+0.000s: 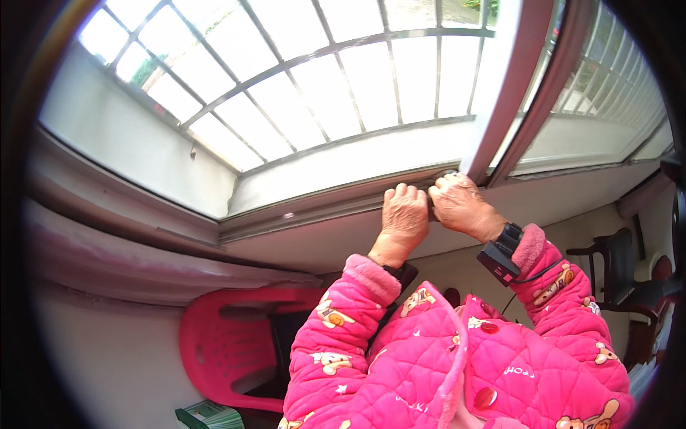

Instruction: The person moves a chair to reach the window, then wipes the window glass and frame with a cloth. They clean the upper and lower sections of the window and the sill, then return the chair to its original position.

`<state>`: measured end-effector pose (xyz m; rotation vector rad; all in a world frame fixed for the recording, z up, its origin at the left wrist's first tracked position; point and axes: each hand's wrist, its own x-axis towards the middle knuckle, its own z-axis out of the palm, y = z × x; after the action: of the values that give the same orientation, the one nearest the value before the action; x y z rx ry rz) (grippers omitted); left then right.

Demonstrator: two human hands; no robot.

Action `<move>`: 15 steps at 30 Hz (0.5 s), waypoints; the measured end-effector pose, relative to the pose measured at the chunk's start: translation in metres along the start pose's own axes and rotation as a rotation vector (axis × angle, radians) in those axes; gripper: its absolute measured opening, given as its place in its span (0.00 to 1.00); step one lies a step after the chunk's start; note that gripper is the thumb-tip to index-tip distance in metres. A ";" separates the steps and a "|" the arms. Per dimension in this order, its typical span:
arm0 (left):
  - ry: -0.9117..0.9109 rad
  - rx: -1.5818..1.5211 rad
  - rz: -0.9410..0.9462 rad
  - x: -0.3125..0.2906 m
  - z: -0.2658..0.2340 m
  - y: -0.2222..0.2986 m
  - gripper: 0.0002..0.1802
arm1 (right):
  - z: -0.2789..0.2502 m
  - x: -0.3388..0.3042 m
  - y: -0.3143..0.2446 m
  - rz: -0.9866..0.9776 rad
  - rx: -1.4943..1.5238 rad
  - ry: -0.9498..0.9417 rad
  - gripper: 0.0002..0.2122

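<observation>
The left hand and right hand sit almost touching, right of the frame's centre, at the near edge of the sliding-window track. Fingers on both are curled downward; a small dark piece shows between them, but whether either hand grips it I cannot tell. The track runs leftward from the left hand to a corner left of centre, giving sideways room; the red-brown window frame rises just beyond the right hand, limiting that side. Metal bars cross the upper frame. At lower left, a pink plastic armchair holds something dark on its seat, near a green-edged stack.
</observation>
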<state>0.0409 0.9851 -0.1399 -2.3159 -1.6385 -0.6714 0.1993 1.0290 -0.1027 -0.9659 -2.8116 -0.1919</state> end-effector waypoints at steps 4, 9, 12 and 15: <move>-0.017 0.053 0.049 0.012 -0.001 0.010 0.05 | 0.003 -0.011 0.007 0.138 0.063 0.003 0.09; -0.127 0.013 0.035 -0.009 -0.008 -0.018 0.04 | 0.013 0.006 -0.022 0.067 0.315 -0.002 0.08; -0.014 -0.044 0.017 -0.045 -0.028 -0.061 0.04 | 0.020 0.033 -0.072 0.066 0.465 -0.018 0.09; -0.040 0.050 -0.036 -0.085 -0.063 -0.110 0.04 | 0.022 0.068 -0.131 -0.032 0.430 0.064 0.23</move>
<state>-0.0996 0.9257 -0.1356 -2.2846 -1.6982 -0.5876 0.0624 0.9711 -0.1203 -0.7954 -2.6452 0.3580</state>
